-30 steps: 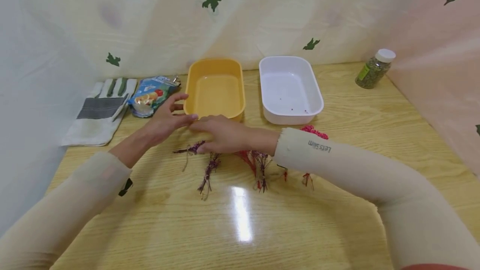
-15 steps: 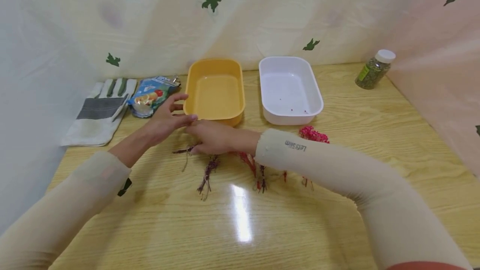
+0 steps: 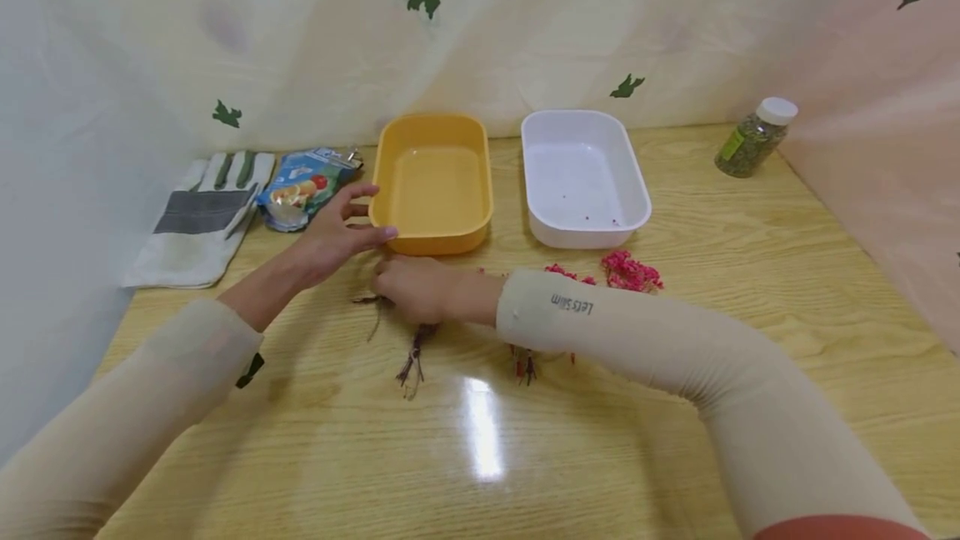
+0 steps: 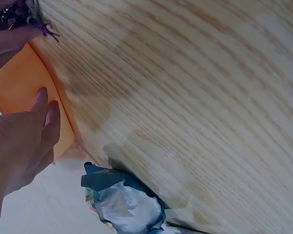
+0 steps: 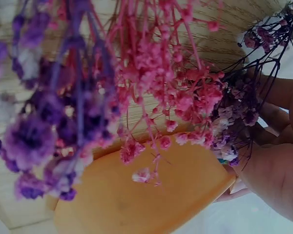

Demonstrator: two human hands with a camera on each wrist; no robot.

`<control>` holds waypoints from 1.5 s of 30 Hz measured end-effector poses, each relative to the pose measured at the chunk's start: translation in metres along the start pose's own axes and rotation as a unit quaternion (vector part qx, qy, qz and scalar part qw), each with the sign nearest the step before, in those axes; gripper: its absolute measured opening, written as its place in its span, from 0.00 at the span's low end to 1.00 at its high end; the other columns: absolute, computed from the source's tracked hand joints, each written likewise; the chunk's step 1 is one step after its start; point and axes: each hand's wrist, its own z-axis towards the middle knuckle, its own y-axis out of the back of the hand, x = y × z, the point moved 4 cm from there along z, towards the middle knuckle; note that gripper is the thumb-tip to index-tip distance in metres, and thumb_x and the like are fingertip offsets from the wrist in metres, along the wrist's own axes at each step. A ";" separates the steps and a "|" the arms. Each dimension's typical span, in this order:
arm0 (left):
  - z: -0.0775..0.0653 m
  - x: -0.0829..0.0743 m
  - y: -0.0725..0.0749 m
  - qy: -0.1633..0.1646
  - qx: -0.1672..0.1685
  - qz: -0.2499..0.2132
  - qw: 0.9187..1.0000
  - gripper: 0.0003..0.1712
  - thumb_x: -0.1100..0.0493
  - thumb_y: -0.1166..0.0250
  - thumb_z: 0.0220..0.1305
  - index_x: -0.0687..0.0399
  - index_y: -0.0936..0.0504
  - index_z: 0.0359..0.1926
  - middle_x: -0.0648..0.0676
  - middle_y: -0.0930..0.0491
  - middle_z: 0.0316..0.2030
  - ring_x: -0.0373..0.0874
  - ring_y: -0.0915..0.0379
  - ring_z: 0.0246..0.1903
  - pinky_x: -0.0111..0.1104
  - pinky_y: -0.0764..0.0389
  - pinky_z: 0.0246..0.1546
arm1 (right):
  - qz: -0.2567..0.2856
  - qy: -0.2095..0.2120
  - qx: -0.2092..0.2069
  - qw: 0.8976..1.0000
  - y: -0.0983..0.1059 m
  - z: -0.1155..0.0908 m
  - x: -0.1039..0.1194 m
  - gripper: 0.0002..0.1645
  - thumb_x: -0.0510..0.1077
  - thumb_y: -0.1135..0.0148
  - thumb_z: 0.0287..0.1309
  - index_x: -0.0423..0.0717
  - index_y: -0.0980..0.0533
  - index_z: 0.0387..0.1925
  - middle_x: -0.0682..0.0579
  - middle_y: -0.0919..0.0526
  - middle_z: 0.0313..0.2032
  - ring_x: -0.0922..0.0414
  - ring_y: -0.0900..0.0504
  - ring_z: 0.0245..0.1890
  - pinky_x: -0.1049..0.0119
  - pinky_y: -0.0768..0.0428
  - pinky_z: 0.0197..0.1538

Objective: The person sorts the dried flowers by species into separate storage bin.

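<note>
My left hand (image 3: 330,240) rests at the near left corner of a yellow tub (image 3: 431,245), its fingers relaxed along the wall and its thumb at the front rim. Just in front of that tub, my right hand (image 3: 416,286) pinches a small bunch of purple dried flowers (image 5: 239,105). Thin stems (image 3: 366,300) poke out to its left. Below the right hand lie the stems of another dried bunch (image 3: 411,361). Pink dried flowers (image 3: 630,271) lie to the right, partly hidden by the right sleeve. The right wrist view shows pink (image 5: 154,68) and purple flowers (image 5: 39,131) close up.
A white tub (image 3: 588,237) holding a few specks stands right of the yellow one. At the back left are a blue food pouch (image 3: 303,190) and a work glove (image 3: 202,219). A jar with a white lid (image 3: 753,140) stands at the back right.
My right hand has shifted slightly left and nearer me, its fingers now curled in at the purple bunch. More pink flowers show behind the right sleeve. The left hand stays at the yellow tub.
</note>
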 end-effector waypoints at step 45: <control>-0.001 0.001 -0.001 -0.011 0.014 -0.002 1.000 0.45 0.56 0.34 0.63 0.51 0.50 0.73 0.66 0.43 0.65 0.57 0.33 0.57 0.50 0.26 0.57 | 0.103 0.076 -0.182 0.975 0.055 -0.079 -0.021 0.15 0.30 0.41 0.59 0.41 0.18 0.47 0.48 0.22 0.35 0.54 0.27 0.36 0.67 0.26 0.42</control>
